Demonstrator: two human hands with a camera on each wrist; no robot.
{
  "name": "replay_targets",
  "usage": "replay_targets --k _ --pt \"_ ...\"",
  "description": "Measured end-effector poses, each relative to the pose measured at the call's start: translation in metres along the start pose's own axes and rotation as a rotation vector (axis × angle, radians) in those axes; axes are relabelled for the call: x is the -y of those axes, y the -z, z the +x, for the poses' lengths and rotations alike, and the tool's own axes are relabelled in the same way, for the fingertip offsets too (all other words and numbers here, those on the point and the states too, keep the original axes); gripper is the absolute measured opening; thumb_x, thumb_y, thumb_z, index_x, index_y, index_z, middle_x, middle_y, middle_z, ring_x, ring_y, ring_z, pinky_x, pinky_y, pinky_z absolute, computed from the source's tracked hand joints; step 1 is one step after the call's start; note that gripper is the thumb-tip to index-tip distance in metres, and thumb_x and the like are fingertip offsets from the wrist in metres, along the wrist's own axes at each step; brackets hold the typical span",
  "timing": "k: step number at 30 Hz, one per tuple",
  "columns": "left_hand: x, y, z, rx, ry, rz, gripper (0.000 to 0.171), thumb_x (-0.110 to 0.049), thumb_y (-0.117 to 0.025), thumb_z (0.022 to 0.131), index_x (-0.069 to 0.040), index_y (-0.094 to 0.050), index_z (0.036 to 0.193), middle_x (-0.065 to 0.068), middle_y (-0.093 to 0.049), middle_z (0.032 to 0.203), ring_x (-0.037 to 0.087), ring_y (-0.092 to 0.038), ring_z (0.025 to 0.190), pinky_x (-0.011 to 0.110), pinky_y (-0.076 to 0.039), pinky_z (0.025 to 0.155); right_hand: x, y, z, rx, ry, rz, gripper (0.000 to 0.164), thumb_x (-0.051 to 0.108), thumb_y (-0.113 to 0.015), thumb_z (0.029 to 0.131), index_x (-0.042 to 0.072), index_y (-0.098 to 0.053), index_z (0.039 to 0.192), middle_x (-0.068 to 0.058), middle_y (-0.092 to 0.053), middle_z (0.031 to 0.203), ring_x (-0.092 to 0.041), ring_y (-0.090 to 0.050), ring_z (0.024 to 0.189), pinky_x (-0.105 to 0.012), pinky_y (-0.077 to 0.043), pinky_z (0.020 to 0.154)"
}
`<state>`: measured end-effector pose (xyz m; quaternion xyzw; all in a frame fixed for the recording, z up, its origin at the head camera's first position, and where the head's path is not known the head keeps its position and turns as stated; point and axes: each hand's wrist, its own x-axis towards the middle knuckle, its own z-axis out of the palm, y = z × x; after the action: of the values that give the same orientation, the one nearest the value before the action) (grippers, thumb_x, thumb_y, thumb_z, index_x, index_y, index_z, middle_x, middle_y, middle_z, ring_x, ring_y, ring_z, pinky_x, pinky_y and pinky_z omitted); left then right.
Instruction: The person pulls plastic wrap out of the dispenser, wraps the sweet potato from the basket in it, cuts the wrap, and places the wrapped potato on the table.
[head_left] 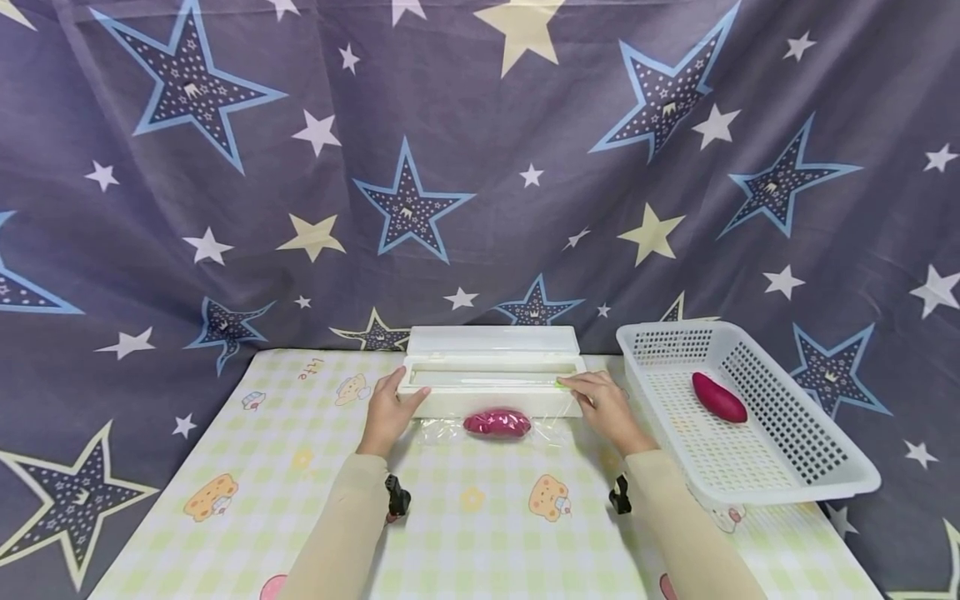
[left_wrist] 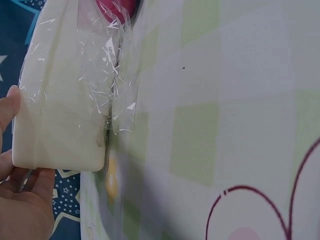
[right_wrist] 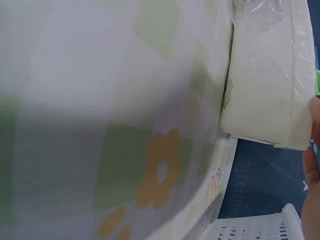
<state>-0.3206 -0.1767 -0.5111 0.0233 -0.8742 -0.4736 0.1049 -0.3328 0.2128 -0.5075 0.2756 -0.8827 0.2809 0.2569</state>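
A white cling film box (head_left: pixel 491 404) with its lid raised stands at the back of the table. Clear film (left_wrist: pixel 107 75) hangs from it over the front and onto the tablecloth. A purple-red sweet potato (head_left: pixel 497 423) lies in front, with film around it. My left hand (head_left: pixel 386 412) grips the box's left end, thumb at the front and fingers behind. At the right end, my right hand (head_left: pixel 603 407) pinches a small green slider (head_left: pixel 561 384) on the box's rim; fingertips partly hide it.
A white perforated basket (head_left: pixel 795 392) stands at the right with another sweet potato (head_left: pixel 718 398) inside. The table bears a green-and-white checked cloth (head_left: pixel 262 450). A star-patterned curtain (head_left: pixel 465 108) hangs right behind the box.
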Motion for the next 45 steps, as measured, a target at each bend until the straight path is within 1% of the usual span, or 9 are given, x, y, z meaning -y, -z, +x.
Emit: replay_targets --k 9,16,19,23,25,32,35,39,45 --pt "-0.001 0.001 -0.001 0.006 0.005 0.007 0.077 -0.037 -0.070 0.095 0.000 -0.035 0.153 0.024 -0.036 0.151 0.042 -0.038 0.137 0.051 -0.029 0.115 0.003 -0.002 0.001 0.011 0.049 -0.003 0.050 -0.016 -0.070 0.080 0.015 -0.075 0.119 -0.004 -0.073 0.114 -0.027 -0.061 0.102 -0.047 -0.046 0.095" --pt "0.000 0.000 0.000 0.002 0.004 0.007 0.076 -0.036 -0.070 0.095 0.000 -0.035 0.153 0.024 -0.036 0.151 0.041 -0.038 0.138 0.050 -0.029 0.116 0.006 -0.003 0.000 0.013 0.043 0.005 0.051 -0.014 -0.069 0.083 0.019 -0.073 0.123 -0.003 -0.072 0.118 -0.025 -0.059 0.100 -0.043 -0.044 0.089" --pt "0.000 0.000 -0.001 -0.004 -0.001 0.002 0.076 -0.034 -0.070 0.095 0.001 -0.035 0.153 0.025 -0.036 0.151 0.042 -0.038 0.137 0.050 -0.029 0.115 0.007 -0.002 0.000 0.055 0.021 -0.007 0.048 -0.009 -0.067 0.088 0.018 -0.071 0.128 -0.003 -0.071 0.120 -0.024 -0.058 0.100 -0.044 -0.043 0.092" --pt "-0.003 0.000 -0.002 -0.007 -0.007 0.002 0.076 -0.033 -0.071 0.095 0.002 -0.036 0.152 0.026 -0.036 0.151 0.042 -0.039 0.137 0.051 -0.030 0.115 0.011 0.005 0.004 0.127 -0.061 -0.001 0.043 0.001 -0.064 0.093 0.011 -0.064 0.135 -0.010 -0.068 0.126 -0.030 -0.058 0.110 -0.052 -0.037 0.105" --pt "-0.004 0.000 -0.002 -0.013 -0.008 0.003 0.075 -0.033 -0.071 0.095 0.002 -0.036 0.152 0.026 -0.037 0.150 0.042 -0.039 0.137 0.050 -0.030 0.115 0.017 0.007 0.008 0.119 -0.094 0.015 0.042 0.003 -0.064 0.093 0.006 -0.063 0.135 -0.014 -0.067 0.126 -0.033 -0.059 0.112 -0.055 -0.036 0.107" --pt "-0.004 0.001 -0.003 -0.023 -0.005 0.007 0.075 -0.034 -0.071 0.095 0.001 -0.037 0.152 0.025 -0.038 0.150 0.042 -0.040 0.136 0.050 -0.030 0.115 0.034 -0.002 0.014 0.006 -0.125 0.071 0.029 0.001 -0.072 0.088 0.001 -0.070 0.118 -0.012 -0.069 0.101 -0.026 -0.069 0.085 -0.043 -0.055 0.084" --pt "-0.004 0.001 -0.003 -0.022 -0.009 0.013 0.075 -0.034 -0.071 0.095 0.002 -0.037 0.152 0.026 -0.038 0.150 0.043 -0.040 0.136 0.051 -0.031 0.114 0.037 -0.006 0.017 0.003 -0.149 0.074 0.029 0.002 -0.076 0.087 0.000 -0.071 0.115 -0.012 -0.067 0.097 -0.026 -0.068 0.084 -0.040 -0.058 0.078" --pt "-0.004 0.000 -0.002 -0.020 -0.008 0.015 0.075 -0.034 -0.070 0.095 0.001 -0.037 0.152 0.026 -0.037 0.150 0.043 -0.040 0.136 0.050 -0.031 0.114 0.037 -0.006 0.020 0.020 -0.174 0.015 0.029 0.005 -0.081 0.083 0.000 -0.072 0.111 -0.011 -0.067 0.097 -0.027 -0.067 0.087 -0.042 -0.057 0.079" --pt "-0.003 -0.001 -0.002 -0.022 -0.003 0.010 0.075 -0.035 -0.070 0.095 0.001 -0.037 0.152 0.025 -0.037 0.151 0.042 -0.040 0.136 0.050 -0.031 0.115 0.033 -0.005 0.025 0.078 -0.142 -0.043 0.023 0.009 -0.083 0.082 0.002 -0.075 0.103 -0.011 -0.069 0.100 -0.026 -0.068 0.086 -0.040 -0.057 0.079"
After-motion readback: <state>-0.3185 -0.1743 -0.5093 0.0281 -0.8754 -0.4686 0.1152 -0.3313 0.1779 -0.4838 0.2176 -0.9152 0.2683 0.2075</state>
